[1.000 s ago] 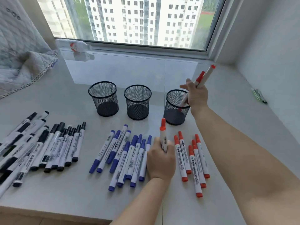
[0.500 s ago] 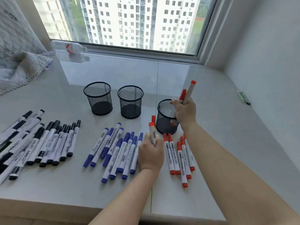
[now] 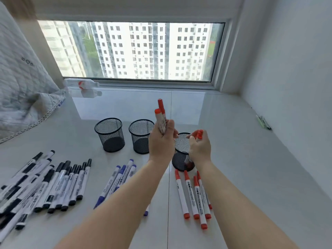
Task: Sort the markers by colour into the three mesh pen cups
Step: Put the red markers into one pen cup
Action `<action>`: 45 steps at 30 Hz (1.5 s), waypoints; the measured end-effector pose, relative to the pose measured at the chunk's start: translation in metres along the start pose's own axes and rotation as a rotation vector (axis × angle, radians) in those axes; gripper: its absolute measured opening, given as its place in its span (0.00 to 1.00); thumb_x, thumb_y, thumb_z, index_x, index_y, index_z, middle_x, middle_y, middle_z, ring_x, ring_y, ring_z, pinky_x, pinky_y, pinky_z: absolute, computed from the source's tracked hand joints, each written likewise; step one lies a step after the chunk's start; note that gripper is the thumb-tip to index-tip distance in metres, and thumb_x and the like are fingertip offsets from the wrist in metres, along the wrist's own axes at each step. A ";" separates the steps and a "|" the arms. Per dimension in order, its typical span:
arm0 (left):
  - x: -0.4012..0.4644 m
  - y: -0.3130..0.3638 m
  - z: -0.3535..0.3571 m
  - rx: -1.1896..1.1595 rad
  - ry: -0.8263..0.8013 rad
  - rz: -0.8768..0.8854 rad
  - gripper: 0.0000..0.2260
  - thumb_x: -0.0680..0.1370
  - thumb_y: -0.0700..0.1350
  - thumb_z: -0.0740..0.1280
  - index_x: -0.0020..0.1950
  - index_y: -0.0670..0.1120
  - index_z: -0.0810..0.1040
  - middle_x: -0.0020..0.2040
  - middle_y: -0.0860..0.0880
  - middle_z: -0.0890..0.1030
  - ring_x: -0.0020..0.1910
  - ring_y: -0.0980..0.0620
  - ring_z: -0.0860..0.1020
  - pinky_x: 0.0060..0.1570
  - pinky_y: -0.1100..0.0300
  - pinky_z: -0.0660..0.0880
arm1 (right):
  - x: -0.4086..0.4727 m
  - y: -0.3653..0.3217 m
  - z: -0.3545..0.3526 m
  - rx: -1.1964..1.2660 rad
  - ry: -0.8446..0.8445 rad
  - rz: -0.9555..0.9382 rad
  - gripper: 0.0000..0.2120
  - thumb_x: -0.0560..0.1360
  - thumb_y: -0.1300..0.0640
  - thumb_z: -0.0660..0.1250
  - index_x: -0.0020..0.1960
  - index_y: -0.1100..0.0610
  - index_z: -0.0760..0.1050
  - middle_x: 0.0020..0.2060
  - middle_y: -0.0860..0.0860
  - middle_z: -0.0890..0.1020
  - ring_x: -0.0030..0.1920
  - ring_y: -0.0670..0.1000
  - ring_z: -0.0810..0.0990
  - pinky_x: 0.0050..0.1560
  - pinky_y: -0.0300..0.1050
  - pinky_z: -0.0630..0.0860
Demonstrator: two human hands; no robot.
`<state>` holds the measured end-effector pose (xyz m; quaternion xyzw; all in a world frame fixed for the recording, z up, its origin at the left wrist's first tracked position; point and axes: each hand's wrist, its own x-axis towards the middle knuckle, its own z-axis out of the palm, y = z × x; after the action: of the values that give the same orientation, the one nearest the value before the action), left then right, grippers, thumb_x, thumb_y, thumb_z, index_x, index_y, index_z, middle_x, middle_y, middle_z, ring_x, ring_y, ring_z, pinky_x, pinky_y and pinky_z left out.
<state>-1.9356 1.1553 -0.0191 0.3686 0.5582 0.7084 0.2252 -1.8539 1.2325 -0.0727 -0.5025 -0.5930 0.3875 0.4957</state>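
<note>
Three black mesh cups stand in a row: left cup, middle cup, right cup. My left hand grips two red markers upright, raised beside the right cup. My right hand holds red markers over the right cup's mouth, their caps showing above my fingers and their lower ends inside the cup. On the surface lie several red markers, blue markers partly hidden by my left arm, and black markers.
A quilted blanket lies at the far left. A white bottle rests on the window sill. Some green pens lie by the right wall. The window is at the back.
My left hand has lifted from the surface with two red markers up toward the right cup. My right hand has sunk lower over the right cup with its markers. The view has tilted up.
</note>
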 end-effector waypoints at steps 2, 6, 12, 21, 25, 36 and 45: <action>0.016 0.006 0.013 -0.057 -0.029 -0.055 0.09 0.79 0.48 0.61 0.40 0.49 0.73 0.29 0.55 0.79 0.31 0.60 0.78 0.36 0.64 0.74 | -0.001 0.001 0.000 0.046 0.005 0.013 0.10 0.74 0.66 0.57 0.40 0.52 0.69 0.32 0.47 0.75 0.27 0.43 0.70 0.26 0.29 0.66; 0.029 -0.011 0.031 -0.065 -0.115 -0.192 0.10 0.79 0.51 0.61 0.41 0.49 0.76 0.36 0.53 0.82 0.37 0.53 0.78 0.35 0.59 0.72 | -0.002 0.002 0.000 0.091 -0.002 0.039 0.07 0.75 0.64 0.57 0.43 0.55 0.70 0.31 0.47 0.75 0.28 0.48 0.71 0.30 0.39 0.69; 0.029 -0.053 0.030 0.050 -0.085 -0.343 0.11 0.77 0.55 0.63 0.46 0.50 0.80 0.50 0.36 0.80 0.46 0.37 0.78 0.47 0.49 0.75 | -0.004 0.004 0.003 0.161 0.031 0.069 0.10 0.76 0.62 0.58 0.40 0.49 0.68 0.39 0.48 0.81 0.32 0.52 0.74 0.36 0.47 0.73; 0.025 -0.074 0.020 0.206 -0.157 -0.348 0.01 0.74 0.48 0.67 0.45 0.54 0.77 0.38 0.53 0.78 0.47 0.48 0.77 0.51 0.56 0.71 | 0.000 -0.001 -0.001 0.036 -0.004 0.072 0.01 0.74 0.60 0.63 0.44 0.55 0.71 0.34 0.46 0.75 0.36 0.47 0.74 0.36 0.36 0.69; 0.019 -0.061 0.010 0.258 -0.214 -0.303 0.22 0.76 0.53 0.64 0.68 0.50 0.67 0.59 0.52 0.76 0.56 0.54 0.74 0.54 0.60 0.67 | 0.004 -0.017 -0.022 0.289 -0.110 0.172 0.09 0.73 0.55 0.67 0.50 0.55 0.71 0.41 0.48 0.76 0.40 0.46 0.75 0.41 0.37 0.71; -0.082 -0.079 0.011 0.759 -0.218 -0.304 0.28 0.73 0.54 0.66 0.69 0.47 0.61 0.64 0.45 0.64 0.64 0.47 0.65 0.64 0.55 0.64 | -0.065 0.042 -0.070 -0.395 -0.056 0.113 0.08 0.76 0.56 0.60 0.54 0.55 0.73 0.50 0.50 0.77 0.50 0.50 0.74 0.51 0.45 0.72; -0.103 -0.079 0.018 1.019 -0.256 -0.293 0.31 0.73 0.60 0.62 0.70 0.45 0.59 0.65 0.44 0.63 0.66 0.45 0.62 0.64 0.55 0.62 | -0.072 0.055 -0.079 -0.647 -0.307 0.132 0.20 0.74 0.46 0.63 0.61 0.55 0.70 0.58 0.52 0.71 0.59 0.52 0.72 0.58 0.45 0.69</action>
<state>-1.8641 1.1130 -0.1211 0.4328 0.8444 0.2587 0.1808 -1.7643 1.1695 -0.1236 -0.6064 -0.7188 0.2818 0.1901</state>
